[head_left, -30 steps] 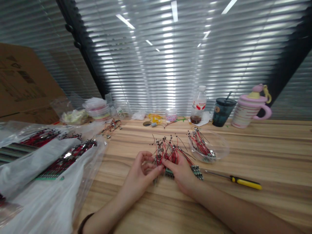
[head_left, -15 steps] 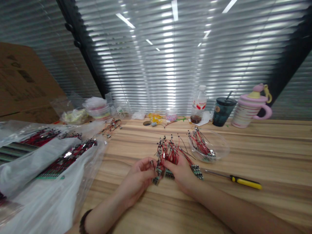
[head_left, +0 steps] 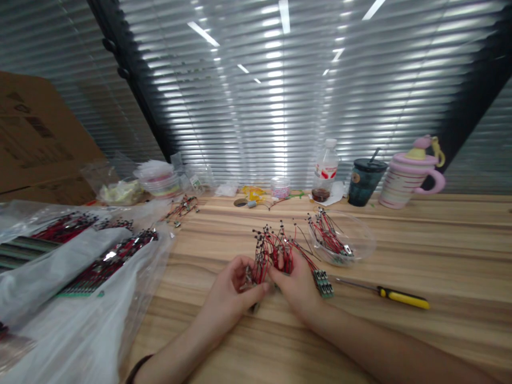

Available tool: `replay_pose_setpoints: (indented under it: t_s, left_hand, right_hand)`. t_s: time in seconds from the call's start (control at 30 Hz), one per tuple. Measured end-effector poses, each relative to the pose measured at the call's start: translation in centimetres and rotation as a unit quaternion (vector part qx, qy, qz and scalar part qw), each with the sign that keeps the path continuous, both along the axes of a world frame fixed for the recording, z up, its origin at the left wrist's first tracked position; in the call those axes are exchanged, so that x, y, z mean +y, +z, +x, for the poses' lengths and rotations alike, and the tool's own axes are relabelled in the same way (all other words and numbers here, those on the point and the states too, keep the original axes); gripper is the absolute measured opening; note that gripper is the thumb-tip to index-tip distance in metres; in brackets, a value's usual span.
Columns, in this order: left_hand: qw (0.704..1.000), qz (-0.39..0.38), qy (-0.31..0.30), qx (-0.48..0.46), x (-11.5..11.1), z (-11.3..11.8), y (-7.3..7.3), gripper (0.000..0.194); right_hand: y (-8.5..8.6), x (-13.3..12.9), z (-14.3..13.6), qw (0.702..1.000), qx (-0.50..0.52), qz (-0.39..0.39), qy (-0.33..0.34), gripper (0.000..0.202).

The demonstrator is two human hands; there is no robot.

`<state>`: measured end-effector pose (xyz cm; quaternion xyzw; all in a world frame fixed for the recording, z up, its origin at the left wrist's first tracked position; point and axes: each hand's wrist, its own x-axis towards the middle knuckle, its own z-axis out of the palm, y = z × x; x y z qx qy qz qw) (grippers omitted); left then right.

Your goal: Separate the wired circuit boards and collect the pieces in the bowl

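A bundle of red and black wires (head_left: 276,248) with small circuit boards stands up between my two hands at the middle of the table. My left hand (head_left: 236,290) is closed around the bundle's left side, its thumb stretched across the boards. From the right, my right hand (head_left: 294,285) grips the same bundle, thumb and fingers pinched on the wires; its thumb tip is close to the left thumb. The boards between the hands are mostly hidden. Beside my right hand, a group of green boards (head_left: 323,284) with red wires lies on the wooden table (head_left: 224,357).
A clear bowl (head_left: 366,240) holds more wired boards, with a yellow-black screwdriver (head_left: 404,298) nearer me. Plastic-wrapped boards (head_left: 108,261) cover the left side. A bottle (head_left: 326,170), a dark cup (head_left: 365,184) and a pink-lidded mug (head_left: 404,181) stand at the back.
My left thumb has moved right across the boards, toward my right thumb. The board ends that showed between my hands are now mostly covered.
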<state>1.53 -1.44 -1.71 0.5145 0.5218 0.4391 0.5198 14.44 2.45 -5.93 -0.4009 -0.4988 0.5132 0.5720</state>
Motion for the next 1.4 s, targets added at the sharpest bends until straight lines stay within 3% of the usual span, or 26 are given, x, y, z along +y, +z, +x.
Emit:
replay_pose_setpoints:
  t_s: [0.13,0.33,0.7,0.93,1.07,1.13,1.23,1.3,1.4]
  left_hand:
    - [1.000,0.021,0.016,0.000,-0.1,-0.1,-0.5,0.030]
    - [0.994,0.017,0.107,-0.024,0.4,-0.5,-0.1,0.021]
    - [0.986,0.000,0.148,-0.073,1.2,-1.1,0.4,0.024]
    - [0.993,-0.022,0.116,-0.007,1.4,-1.3,0.8,0.034]
    - [0.994,0.006,0.088,0.065,1.4,-1.8,0.9,0.025]
    - [0.981,0.051,0.054,0.181,1.5,-2.3,1.1,0.018]
    - [0.936,0.120,0.031,0.329,1.6,-2.9,1.1,0.015]
    - [0.923,0.140,0.011,0.358,1.3,-3.1,1.1,0.018]
    - [0.930,0.146,-0.035,0.335,0.6,-2.8,1.1,0.019]
  right_hand:
    - [0.2,-0.1,0.0,1.000,0.001,-0.016,0.024,0.025]
    - [0.5,-0.1,-0.2,0.996,0.038,-0.057,0.049,0.026]
    - [0.9,-0.1,-0.3,0.990,0.100,-0.088,0.040,0.026]
    - [0.7,0.0,-0.4,0.986,0.134,-0.092,0.033,0.028]
    - [0.4,0.1,-0.4,0.984,0.148,-0.097,0.023,0.028]
    - [0.4,0.2,-0.4,0.983,0.153,-0.099,0.020,0.029]
    - [0.3,0.2,-0.4,0.982,0.158,-0.098,0.024,0.029]
    - [0.4,0.1,-0.5,0.982,0.157,-0.096,0.030,0.029]
    - [0.6,0.0,-0.4,0.983,0.150,-0.095,0.038,0.028]
